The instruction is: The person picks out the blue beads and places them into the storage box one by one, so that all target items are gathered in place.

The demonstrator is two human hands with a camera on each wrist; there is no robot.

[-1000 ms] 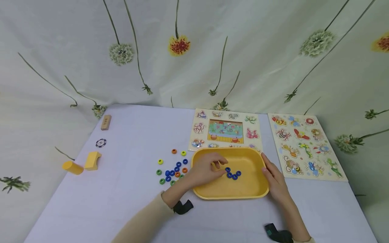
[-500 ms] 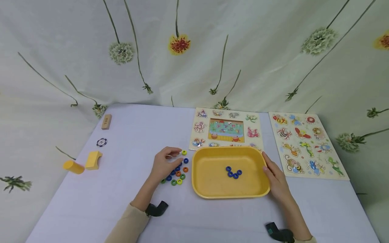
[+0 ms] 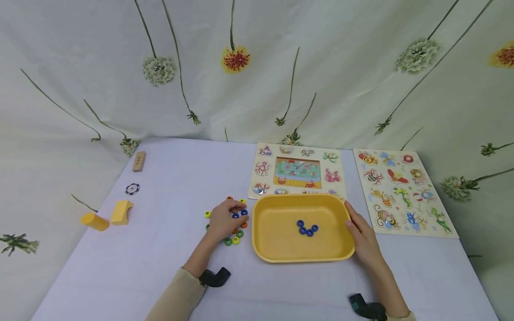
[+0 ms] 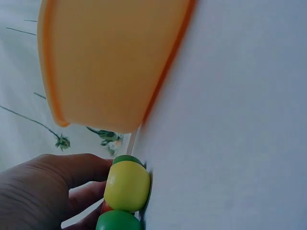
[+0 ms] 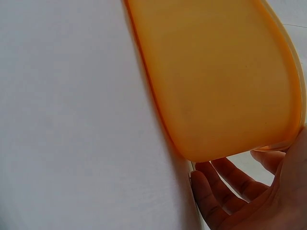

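My left hand (image 3: 222,221) is low over a loose cluster of beads left of the yellow tray (image 3: 277,243). Its thumb and fingers stand apart around a blue bead (image 3: 244,212), and the palm hides part of the cluster. In the left wrist view a yellow bead (image 4: 127,187) and a green bead (image 4: 119,221) overlap the fingertips. Inside the tray lie several blue beads, one being this blue ring-like bead (image 3: 310,232). My right hand (image 3: 364,236) holds the tray's right end, thumb at the rim and fingers along the outer wall.
Behind the tray lies a sea-animal puzzle board (image 3: 261,178), partly covered by it. An insect puzzle board (image 3: 395,178) is at right. On the left are a yellow cylinder (image 3: 95,221), a yellow arch block (image 3: 121,212), a poker chip (image 3: 132,189) and a small wooden block (image 3: 138,161).
My left hand has left the tray, gone left to the loose beads, then shifted slightly right and lower over them. The right hand stays on the tray.
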